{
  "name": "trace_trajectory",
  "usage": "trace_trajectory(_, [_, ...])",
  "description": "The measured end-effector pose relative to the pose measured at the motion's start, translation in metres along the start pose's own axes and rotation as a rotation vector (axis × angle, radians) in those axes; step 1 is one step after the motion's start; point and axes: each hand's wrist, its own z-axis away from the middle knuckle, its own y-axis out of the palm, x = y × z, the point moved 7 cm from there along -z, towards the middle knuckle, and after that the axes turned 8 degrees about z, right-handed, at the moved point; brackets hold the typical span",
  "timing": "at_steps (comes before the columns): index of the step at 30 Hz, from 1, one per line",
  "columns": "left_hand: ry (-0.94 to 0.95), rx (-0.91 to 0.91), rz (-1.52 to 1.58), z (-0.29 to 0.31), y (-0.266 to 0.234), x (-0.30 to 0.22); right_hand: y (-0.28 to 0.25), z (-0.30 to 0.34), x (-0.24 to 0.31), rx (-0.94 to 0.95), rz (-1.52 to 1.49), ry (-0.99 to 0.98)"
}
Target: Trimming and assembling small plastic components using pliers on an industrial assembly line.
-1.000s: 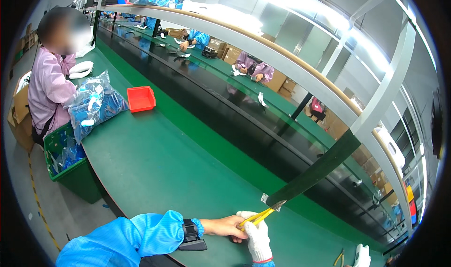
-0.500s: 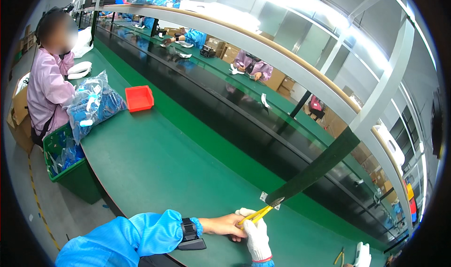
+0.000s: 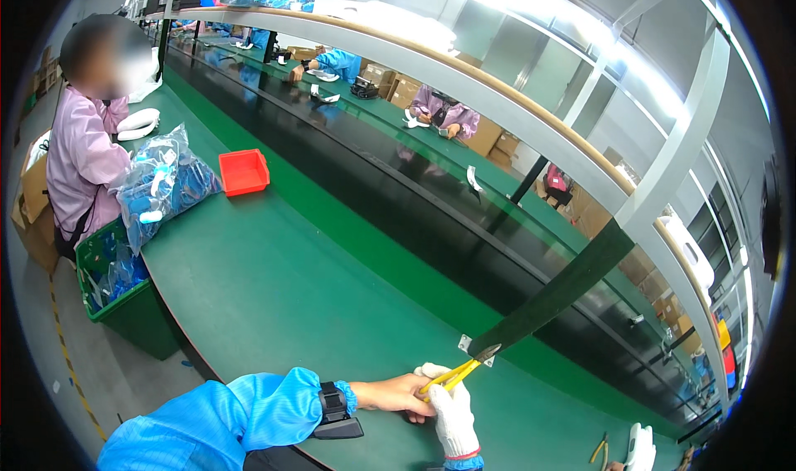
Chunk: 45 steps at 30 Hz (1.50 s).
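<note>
A white part (image 3: 473, 179) is nearing the post (image 3: 551, 293); by its foot my right hand (image 3: 453, 415) is clasping yellow-handled pliers (image 3: 466, 373), best kept steady; left hand (image 3: 396, 395), grip unclear.

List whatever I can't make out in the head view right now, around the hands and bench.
- Left hand: in the head view, some fingers are hidden by the gloved right hand.
- Yellow-handled pliers: tips too small there to tell whether they touch the dark green post.
- Clear bag: glare and folds obscure its blue contents.
- White item: cut off by the view's lower edge.
</note>
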Motion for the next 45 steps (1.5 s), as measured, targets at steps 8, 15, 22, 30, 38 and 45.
trace_trajectory(8, [0.013,0.023,0.009,0.002,-0.001,-0.001,0.000,-0.001,-0.009,0.062,-0.124,0.055])
trace_trajectory(15, [0.010,0.030,-0.002,0.001,-0.002,-0.001,-0.002,-0.004,-0.013,0.042,-0.042,0.027])
trace_trajectory(22, [-0.013,-0.005,-0.043,0.001,-0.001,-0.001,-0.002,-0.003,-0.009,0.007,-0.015,0.011])
trace_trajectory(30, [0.020,-0.001,-0.040,0.006,0.004,-0.010,-0.001,-0.001,-0.003,0.003,-0.021,-0.004])
trace_trajectory(38, [-0.022,0.036,-0.054,0.004,0.002,-0.005,-0.006,-0.003,-0.016,0.001,-0.099,0.085])
trace_trajectory(45, [0.007,0.040,-0.049,0.001,0.000,-0.002,-0.003,-0.002,-0.009,0.030,-0.070,0.042])
